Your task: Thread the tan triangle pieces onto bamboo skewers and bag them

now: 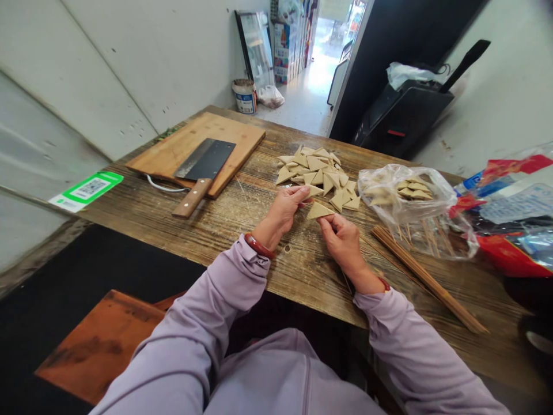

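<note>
Left hand [285, 208] and right hand [343, 242] each pinch a beige triangle [319, 211] near the pile [317, 167], stick bundle [427, 278] right, cleaver [209, 159] on board [246, 135] left.

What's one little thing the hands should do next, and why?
Maybe the right hand could bring its triangle up to the piece in the left hand: the two look close but apart, and in the plastic bag similar pieces sit close together.
</note>
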Demonstrator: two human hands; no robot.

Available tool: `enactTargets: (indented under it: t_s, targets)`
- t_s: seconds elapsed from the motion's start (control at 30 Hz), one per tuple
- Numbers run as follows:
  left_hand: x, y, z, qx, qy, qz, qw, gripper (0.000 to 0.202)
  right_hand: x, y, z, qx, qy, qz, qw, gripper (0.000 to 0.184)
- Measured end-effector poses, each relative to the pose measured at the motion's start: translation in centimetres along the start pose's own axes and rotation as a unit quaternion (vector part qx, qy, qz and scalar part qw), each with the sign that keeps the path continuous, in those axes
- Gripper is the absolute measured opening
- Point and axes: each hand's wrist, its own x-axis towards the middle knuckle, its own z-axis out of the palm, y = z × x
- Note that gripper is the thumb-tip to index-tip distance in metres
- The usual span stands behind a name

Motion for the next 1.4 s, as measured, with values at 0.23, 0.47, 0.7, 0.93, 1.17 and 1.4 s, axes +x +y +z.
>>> enactTargets:
  t_s: [0.23,0.47,0.7,0.93,1.17,1.4]
  targets:
    - [0.0,-0.2,0.1,-0.004,-0.006,0.002,1.000,0.021,0.0,0.0,0.0,-0.003,0.004,-0.006,1.000,0.027]
    - [-0.2,-0.3,0.4,-0.004,-0.002,0.022,1.000,0.019,-0.1,-0.2,0.1,0.004,0.010,0.005,1.000,0.028]
    - [-0.6,0.1,0.6,-0.005,-0.011,0.043,0.999,0.024,-0.1,-0.3,0.1,0.017,0.007,0.007,1.000,0.026]
    - [-0.9,0.2,1.1,-0.005,0.010,0.053,0.999,0.022,-0.1,-0.3,0.2,0.006,0.005,0.011,1.000,0.026]
    - [-1.1,0.3,1.5,0.002,0.020,0.047,0.999,0.022,0.0,-0.4,0.2,0.005,0.003,0.017,1.000,0.026]
    - [-1.1,0.2,1.6,-0.011,0.001,0.050,0.999,0.022,0.2,-0.2,0.4,0.017,0.007,0.016,1.000,0.026]
